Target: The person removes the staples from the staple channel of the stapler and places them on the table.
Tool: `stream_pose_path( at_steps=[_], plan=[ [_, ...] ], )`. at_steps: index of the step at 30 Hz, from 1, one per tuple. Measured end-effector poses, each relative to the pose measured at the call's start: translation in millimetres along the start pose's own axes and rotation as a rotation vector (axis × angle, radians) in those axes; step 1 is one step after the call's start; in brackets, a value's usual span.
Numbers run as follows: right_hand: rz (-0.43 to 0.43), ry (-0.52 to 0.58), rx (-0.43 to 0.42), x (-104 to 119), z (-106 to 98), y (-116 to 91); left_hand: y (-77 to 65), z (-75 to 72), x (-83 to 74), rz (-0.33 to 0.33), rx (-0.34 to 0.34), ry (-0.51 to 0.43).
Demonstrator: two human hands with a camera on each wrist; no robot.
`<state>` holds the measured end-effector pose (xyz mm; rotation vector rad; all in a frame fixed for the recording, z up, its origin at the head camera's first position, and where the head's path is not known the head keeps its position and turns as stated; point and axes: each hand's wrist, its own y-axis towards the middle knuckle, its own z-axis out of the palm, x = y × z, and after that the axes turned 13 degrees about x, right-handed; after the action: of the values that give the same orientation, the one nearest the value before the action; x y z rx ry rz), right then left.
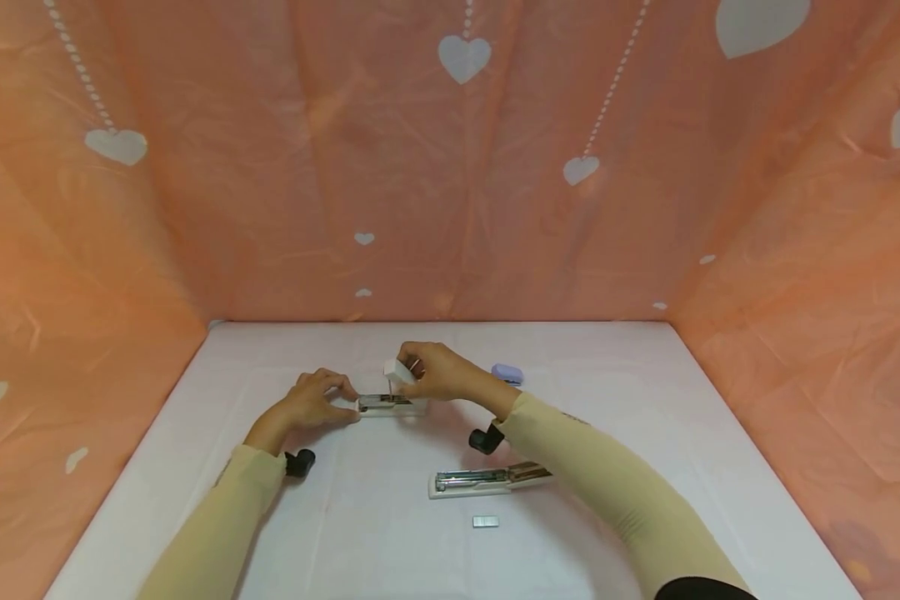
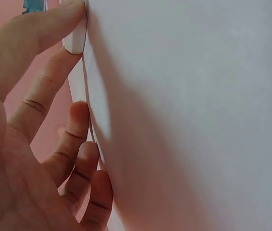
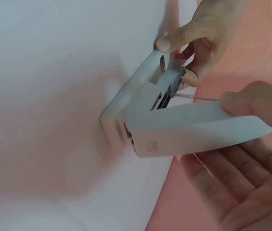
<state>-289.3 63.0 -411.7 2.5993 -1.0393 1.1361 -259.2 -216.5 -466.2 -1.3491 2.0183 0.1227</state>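
Currently holding on the white desk (image 1: 360, 517) a slim white plastic stapler (image 1: 392, 412), already opened, pinching its base end (image 2: 76, 43) with left hand (image 1: 317, 400) and gripping its lifted cover (image 3: 184, 132) with right hand (image 1: 441, 372), with silver metal staple strip (image 1: 485, 522) not yet inside, near another white-based open stapler (image 1: 468, 481).

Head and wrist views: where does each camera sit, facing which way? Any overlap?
Head: on the head, facing forward and down at the table, an open stapler, left hand, right hand and both sleeves.
Left wrist: on that wrist, facing the stapler's end past the thumb and fingers.
Right wrist: on that wrist, facing the stapler's raised lid, right thumb and fingers in front, left hand beyond.
Shared: head and right wrist both show both hands at this stapler.
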Motion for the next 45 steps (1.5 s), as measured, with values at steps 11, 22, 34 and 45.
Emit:
stream_pose_path(
  at_steps=[11,22,34,45],
  plan=[
    [0.005,0.008,-0.002,-3,-12,-12,-1.9,-0.9,0.8,0.005,0.009,0.003],
    [0.032,-0.002,-0.005,-13,-22,-29,0.8,-2.1,-0.5,0.008,0.017,0.0],
    [0.101,-0.126,-0.01,-28,-29,-52,-0.4,0.5,-4.5,-0.022,0.017,0.006],
    [0.196,-0.206,0.029,-38,-28,-58,0.2,0.9,-1.2,-0.013,0.021,-0.006]
  ],
)
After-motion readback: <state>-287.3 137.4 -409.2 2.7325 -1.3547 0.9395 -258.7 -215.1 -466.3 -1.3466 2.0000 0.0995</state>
